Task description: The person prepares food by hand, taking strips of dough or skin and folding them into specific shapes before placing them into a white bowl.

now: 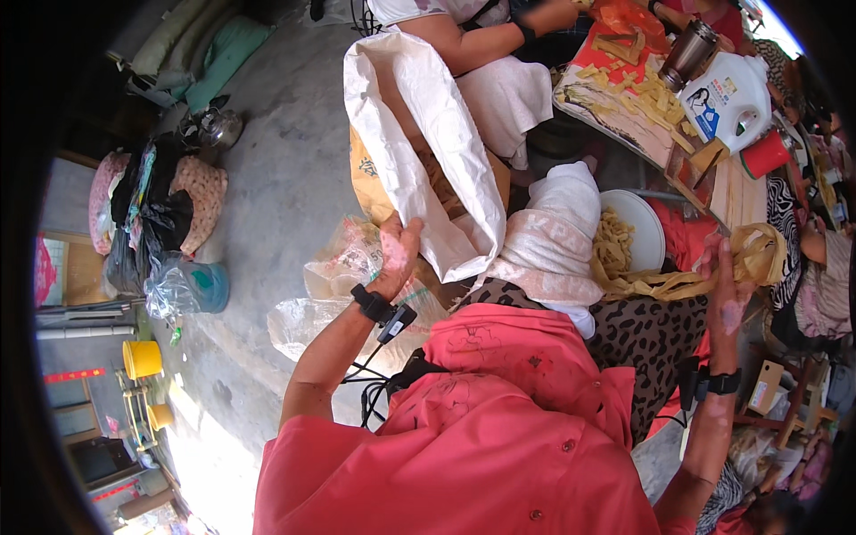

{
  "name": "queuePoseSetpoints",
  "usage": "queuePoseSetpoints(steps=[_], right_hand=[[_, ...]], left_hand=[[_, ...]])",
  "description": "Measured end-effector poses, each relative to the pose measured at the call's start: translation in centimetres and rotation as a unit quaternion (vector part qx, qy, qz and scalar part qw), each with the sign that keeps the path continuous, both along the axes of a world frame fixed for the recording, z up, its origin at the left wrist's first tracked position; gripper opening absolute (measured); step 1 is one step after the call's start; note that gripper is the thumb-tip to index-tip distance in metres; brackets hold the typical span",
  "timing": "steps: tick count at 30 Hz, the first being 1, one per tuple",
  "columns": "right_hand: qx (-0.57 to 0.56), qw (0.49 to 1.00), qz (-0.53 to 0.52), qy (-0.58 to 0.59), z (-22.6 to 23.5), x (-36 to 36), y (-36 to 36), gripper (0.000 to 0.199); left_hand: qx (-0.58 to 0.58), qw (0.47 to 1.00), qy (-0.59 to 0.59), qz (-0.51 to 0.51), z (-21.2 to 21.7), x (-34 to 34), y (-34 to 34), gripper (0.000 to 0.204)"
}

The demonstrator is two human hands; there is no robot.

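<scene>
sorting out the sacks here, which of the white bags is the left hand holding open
The tall white woven sack: the left hand grips its lower rim. The lumpy filled white sack beside it and the clear plastic bags on the floor go unheld.

Bare concrete floor (276, 178) left: open passage; white sack (419, 152), bowl (646, 227), crowded table (731, 192) block ahead.

Left hand (397, 254) raised, forearm angled up from lower left, fingers curled shut in a grip. Right hand (727, 299) raised at far right, palm open, fingers loosely pinched.
</scene>
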State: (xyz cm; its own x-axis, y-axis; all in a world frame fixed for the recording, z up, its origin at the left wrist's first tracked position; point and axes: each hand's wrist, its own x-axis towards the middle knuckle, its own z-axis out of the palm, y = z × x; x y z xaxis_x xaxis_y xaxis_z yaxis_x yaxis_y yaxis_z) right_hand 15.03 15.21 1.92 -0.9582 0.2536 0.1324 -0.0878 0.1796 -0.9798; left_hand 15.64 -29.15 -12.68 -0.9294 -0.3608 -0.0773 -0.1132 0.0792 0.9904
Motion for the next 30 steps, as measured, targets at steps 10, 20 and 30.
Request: queuePoseSetpoints(steps=[10,20,30], right_hand=[[0.103,0.994,0.025,-0.019,0.1,0.9,-2.1,0.016],[0.295,0.949,0.107,-0.002,-0.7,1.5,-0.7,0.026],[0.356,0.923,0.133,-0.064,-1.2,-1.0,0.1,0.033]], left_hand=[[-0.384,0.886,-0.055,-0.253,-13.4,-7.5,3.9,0.028],[-0.369,0.835,-0.066,-0.402,-11.0,-3.6,0.3,0.047],[-0.540,0.763,0.122,-0.334,7.0,-0.8,3.9,0.018]])
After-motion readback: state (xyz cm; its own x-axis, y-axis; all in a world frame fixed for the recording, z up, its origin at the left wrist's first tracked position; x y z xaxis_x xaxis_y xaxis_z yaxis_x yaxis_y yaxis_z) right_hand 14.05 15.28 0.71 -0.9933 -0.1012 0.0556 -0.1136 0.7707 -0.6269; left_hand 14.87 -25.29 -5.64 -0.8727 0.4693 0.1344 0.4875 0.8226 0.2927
